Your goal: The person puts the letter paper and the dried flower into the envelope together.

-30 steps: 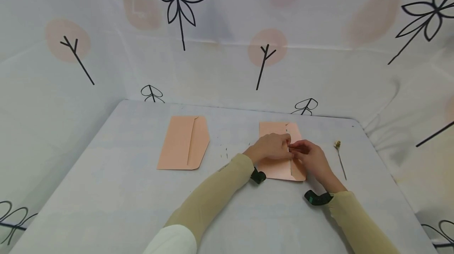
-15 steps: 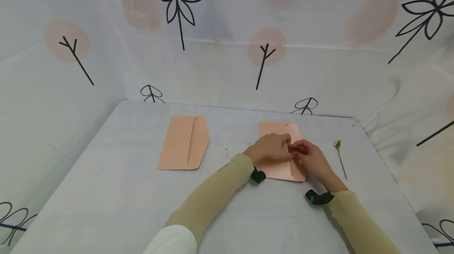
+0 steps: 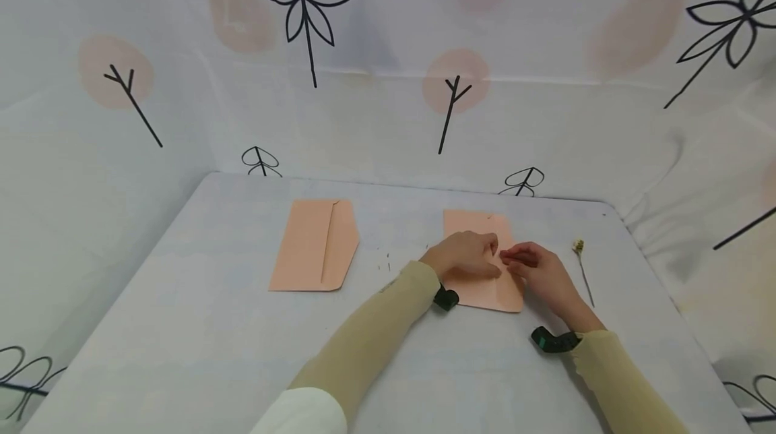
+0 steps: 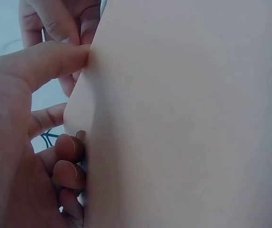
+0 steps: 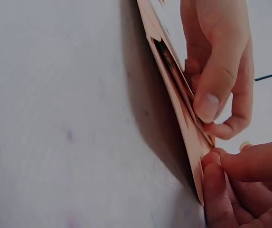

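My left hand (image 3: 469, 254) grips the right-hand peach envelope (image 3: 479, 294), thumb and forefinger at the edge of its pocket. In the right wrist view, the envelope (image 5: 183, 109) tilts off the table and its pocket gapes, with something dark inside. The thumb of my left hand (image 4: 17, 90) presses on the envelope's face in the left wrist view; other fingers curl at its edge. On the flap side, my right hand (image 3: 542, 273) has its thumb and fingertips drawn together at the flap, seen close up as the right hand (image 5: 249, 185) pinching near its edge.
A second peach envelope (image 3: 312, 245) lies flat on the white table (image 3: 212, 353), flap toward the right. A dried flower (image 3: 578, 249) with a thin stem lies right of my right hand. Small dark bits (image 3: 388, 260) are scattered between the envelopes. A patterned cloth wall (image 3: 376, 124) stands behind.
My right hand has drawn slightly right and down, widening the gap from my left hand, which has barely shifted. A pale strip along the pocket opening no longer shows.
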A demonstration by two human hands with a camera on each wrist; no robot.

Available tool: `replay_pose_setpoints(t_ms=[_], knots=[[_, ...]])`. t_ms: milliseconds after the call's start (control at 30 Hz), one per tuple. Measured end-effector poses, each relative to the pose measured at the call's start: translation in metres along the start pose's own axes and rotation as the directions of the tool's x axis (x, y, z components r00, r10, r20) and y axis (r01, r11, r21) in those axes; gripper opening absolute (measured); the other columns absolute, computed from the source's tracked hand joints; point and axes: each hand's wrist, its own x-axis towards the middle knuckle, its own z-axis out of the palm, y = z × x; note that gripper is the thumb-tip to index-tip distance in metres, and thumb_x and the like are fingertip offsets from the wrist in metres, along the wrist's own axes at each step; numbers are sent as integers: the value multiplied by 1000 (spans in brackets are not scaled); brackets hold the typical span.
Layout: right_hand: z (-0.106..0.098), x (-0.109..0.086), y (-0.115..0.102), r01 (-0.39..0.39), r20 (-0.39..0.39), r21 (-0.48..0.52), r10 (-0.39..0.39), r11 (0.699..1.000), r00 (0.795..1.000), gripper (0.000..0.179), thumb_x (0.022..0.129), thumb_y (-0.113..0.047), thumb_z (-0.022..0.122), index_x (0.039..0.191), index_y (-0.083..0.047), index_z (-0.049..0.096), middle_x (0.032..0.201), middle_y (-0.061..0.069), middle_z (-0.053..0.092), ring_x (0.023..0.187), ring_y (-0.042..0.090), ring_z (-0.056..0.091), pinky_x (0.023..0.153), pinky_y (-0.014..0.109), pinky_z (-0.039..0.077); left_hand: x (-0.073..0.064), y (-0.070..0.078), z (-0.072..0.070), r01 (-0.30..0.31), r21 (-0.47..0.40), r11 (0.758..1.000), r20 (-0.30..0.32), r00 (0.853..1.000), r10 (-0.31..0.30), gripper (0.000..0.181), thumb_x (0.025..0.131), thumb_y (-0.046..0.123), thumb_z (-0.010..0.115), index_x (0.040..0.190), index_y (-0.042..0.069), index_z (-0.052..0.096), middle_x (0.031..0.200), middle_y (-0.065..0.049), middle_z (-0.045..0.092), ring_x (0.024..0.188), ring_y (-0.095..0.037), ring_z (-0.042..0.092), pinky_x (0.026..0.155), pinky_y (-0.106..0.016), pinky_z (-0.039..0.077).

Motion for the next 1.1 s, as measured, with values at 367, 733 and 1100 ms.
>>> replay_pose_setpoints(t_ms=[367,733,1100], knots=[[-22,-7,10,7,-40,3,-7,1000,999,27,99,-7,61,123,5,56,124,25,61,93,-7,60,77,17,51,3,4,-2,3,27,1000,19,1000,-3,32,86,48,69,102,27,50,71,7,51,74,-8,52,64,-21,36],[-55,-22,16,-1,-145,-113,-15,994,989,29,101,-15,60,125,1,57,125,23,61,95,-14,52,76,8,45,2,3,-1,28,26,999,42,999,-29,33,87,48,69,102,28,49,70,6,47,72,-9,50,64,-22,35],[-87,-36,40,-163,-239,-140,127,977,963,39,101,-29,59,129,-2,56,122,10,60,93,-8,48,70,12,45,5,2,2,32,32,999,48,998,-34,32,86,49,69,102,29,49,70,7,47,74,-8,50,65,-22,36]])
